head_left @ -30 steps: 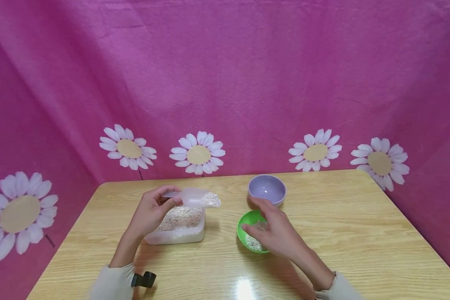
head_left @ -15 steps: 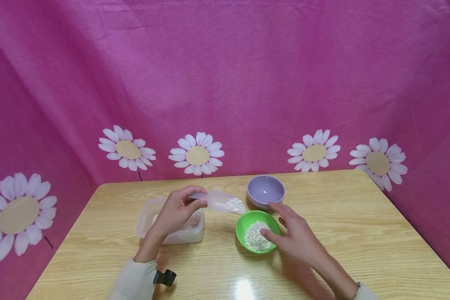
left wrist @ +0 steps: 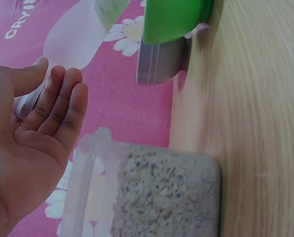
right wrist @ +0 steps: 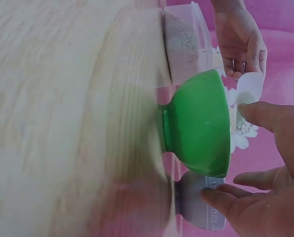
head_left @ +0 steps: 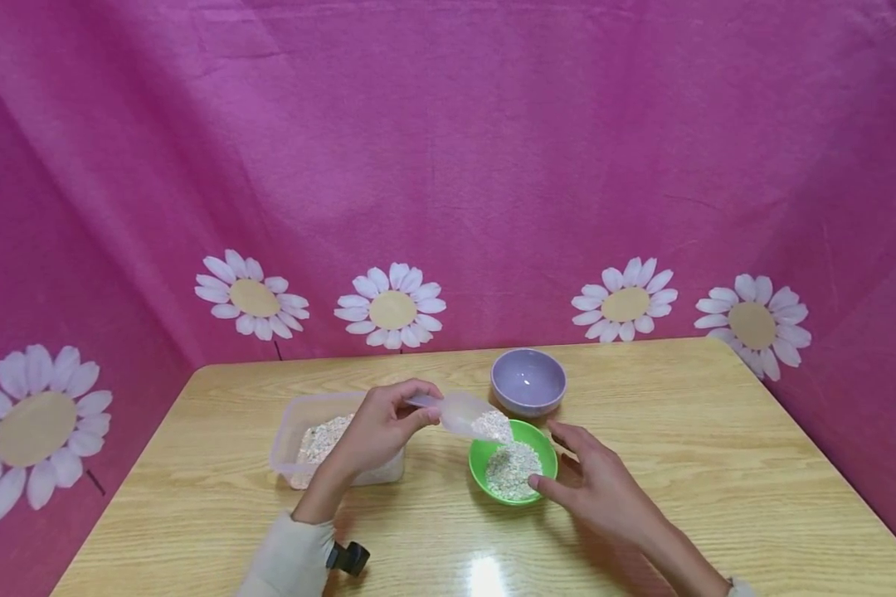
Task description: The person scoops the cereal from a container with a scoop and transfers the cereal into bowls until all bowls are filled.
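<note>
My left hand [head_left: 383, 427] pinches the handle of a translucent plastic scoop [head_left: 459, 412], whose tip tilts down over the rim of the green bowl [head_left: 479, 477]. Pale oat flakes [head_left: 493, 426] lie in the scoop's front end. More oats [head_left: 513, 471] fill the lower part of the bowl. Beside the bowl's right edge my right hand [head_left: 605, 489] hovers with thumb and fingers spread, holding nothing. Under my left forearm stands a clear plastic container [head_left: 287, 439] of oats, partly hidden; the left wrist view shows its oats [left wrist: 162, 192] through the wall.
A purple bowl [head_left: 528, 381] stands just behind the green one on the wooden table [head_left: 679, 431]. A pink cloth [head_left: 448, 166] with large white daisies hangs behind the table's far edge. A black strap [head_left: 348, 559] sits at my left wrist.
My left hand has carried the loaded scoop rightward from above the container to the green bowl, tilting it down. My right hand has drawn back to the right, uncovering the bowl.
</note>
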`<action>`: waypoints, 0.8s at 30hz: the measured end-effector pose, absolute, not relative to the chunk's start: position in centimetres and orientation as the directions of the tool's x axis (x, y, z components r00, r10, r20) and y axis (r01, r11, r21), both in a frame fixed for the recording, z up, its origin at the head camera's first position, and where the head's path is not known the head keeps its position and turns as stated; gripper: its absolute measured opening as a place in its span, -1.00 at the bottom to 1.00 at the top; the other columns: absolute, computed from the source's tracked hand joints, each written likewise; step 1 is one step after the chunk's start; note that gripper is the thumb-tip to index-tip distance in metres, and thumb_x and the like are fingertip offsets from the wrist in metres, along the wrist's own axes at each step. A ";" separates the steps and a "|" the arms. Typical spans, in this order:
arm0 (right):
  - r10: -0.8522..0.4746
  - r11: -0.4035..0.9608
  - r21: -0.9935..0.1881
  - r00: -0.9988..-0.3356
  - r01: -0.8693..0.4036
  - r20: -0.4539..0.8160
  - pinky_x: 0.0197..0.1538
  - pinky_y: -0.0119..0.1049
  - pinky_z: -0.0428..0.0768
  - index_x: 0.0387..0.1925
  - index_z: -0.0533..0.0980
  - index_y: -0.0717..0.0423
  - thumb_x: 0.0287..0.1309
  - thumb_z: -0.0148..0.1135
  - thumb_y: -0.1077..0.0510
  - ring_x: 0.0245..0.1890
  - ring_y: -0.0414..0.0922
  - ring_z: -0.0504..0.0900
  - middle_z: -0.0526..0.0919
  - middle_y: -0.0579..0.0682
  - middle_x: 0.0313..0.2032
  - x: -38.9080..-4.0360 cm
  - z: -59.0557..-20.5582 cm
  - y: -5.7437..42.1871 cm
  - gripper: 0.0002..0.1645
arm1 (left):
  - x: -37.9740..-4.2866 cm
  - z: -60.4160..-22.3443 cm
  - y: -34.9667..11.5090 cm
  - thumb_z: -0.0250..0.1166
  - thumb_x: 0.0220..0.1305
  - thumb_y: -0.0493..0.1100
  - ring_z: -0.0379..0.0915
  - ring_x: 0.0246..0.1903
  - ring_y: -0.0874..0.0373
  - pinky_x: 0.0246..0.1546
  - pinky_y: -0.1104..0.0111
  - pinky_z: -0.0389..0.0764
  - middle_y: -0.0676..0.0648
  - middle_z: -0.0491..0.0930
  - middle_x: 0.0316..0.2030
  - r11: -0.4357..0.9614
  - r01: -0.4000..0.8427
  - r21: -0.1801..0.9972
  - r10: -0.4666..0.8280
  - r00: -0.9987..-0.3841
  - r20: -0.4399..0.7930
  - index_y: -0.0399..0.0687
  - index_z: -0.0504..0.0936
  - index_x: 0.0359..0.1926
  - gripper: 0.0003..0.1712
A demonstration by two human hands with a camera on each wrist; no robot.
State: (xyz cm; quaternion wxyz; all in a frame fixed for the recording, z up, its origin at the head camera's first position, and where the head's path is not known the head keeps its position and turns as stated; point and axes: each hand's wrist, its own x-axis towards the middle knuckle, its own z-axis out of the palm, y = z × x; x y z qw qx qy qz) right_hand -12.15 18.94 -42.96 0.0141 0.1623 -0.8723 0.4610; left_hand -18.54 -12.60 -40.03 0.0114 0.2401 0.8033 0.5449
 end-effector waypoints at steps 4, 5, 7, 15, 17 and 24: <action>-0.299 0.491 -0.820 -0.941 -0.293 0.157 0.34 -0.03 0.62 0.49 0.37 0.32 0.27 0.57 0.08 0.42 0.24 0.57 0.55 0.22 0.40 -12.1 -43.2 18.8 -0.11 | -18.4 -40.3 -12.3 0.38 0.48 -0.28 0.76 -0.17 0.06 -0.11 0.44 0.71 -0.22 0.80 -0.15 0.289 0.369 0.883 0.413 -0.880 0.233 -0.22 0.73 0.03 -0.82; -0.305 0.495 -0.819 -0.941 -0.290 0.149 0.34 -0.03 0.62 0.50 0.36 0.32 0.28 0.57 0.07 0.41 0.22 0.58 0.55 0.22 0.40 -12.1 -43.2 18.8 -0.10 | -18.4 -40.3 -12.2 0.38 0.48 -0.28 0.76 -0.17 0.08 -0.11 0.43 0.71 -0.21 0.80 -0.15 0.292 0.368 0.883 0.416 -0.880 0.229 -0.21 0.73 0.04 -0.82; -0.305 0.507 -0.818 -0.944 -0.274 0.127 0.34 -0.02 0.63 0.51 0.35 0.31 0.27 0.57 0.04 0.39 0.19 0.61 0.55 0.20 0.40 -12.1 -43.3 18.8 -0.06 | -18.3 -40.4 -12.1 0.38 0.48 -0.28 0.75 -0.18 0.17 -0.10 0.43 0.71 -0.17 0.80 -0.15 0.306 0.370 0.877 0.421 -0.879 0.224 -0.18 0.73 0.04 -0.82; -0.286 0.556 -0.797 -0.954 -0.237 0.084 0.34 0.04 0.64 0.53 0.31 0.35 0.10 0.68 -0.09 0.28 0.12 0.70 0.54 0.24 0.41 -11.9 -43.3 18.5 0.15 | -18.2 -40.4 -11.8 0.37 0.49 -0.27 0.74 -0.17 0.17 -0.10 0.42 0.69 -0.08 0.80 -0.16 0.370 0.399 0.839 0.449 -0.867 0.214 -0.10 0.75 0.03 -0.84; -0.285 0.553 -0.802 -0.956 -0.226 0.073 0.32 0.02 0.65 0.54 0.29 0.38 0.08 0.70 -0.09 0.27 0.12 0.71 0.54 0.27 0.41 -11.9 -43.3 18.5 0.19 | -18.2 -40.3 -11.7 0.37 0.50 -0.25 0.75 -0.16 0.09 -0.11 0.41 0.68 -0.05 0.80 -0.16 0.386 0.399 0.832 0.457 -0.866 0.204 -0.06 0.75 0.02 -0.85; -0.259 0.562 -0.810 -0.966 -0.168 0.021 0.31 -0.01 0.66 0.56 0.29 0.34 0.05 0.72 -0.08 0.27 0.12 0.70 0.53 0.25 0.42 -12.0 -43.4 18.3 0.22 | -18.5 -39.6 -11.4 0.38 0.50 -0.22 0.69 -0.16 0.21 0.00 0.28 0.72 0.04 0.79 -0.16 0.459 0.462 0.759 0.529 -0.828 0.185 -0.01 0.76 0.00 -0.87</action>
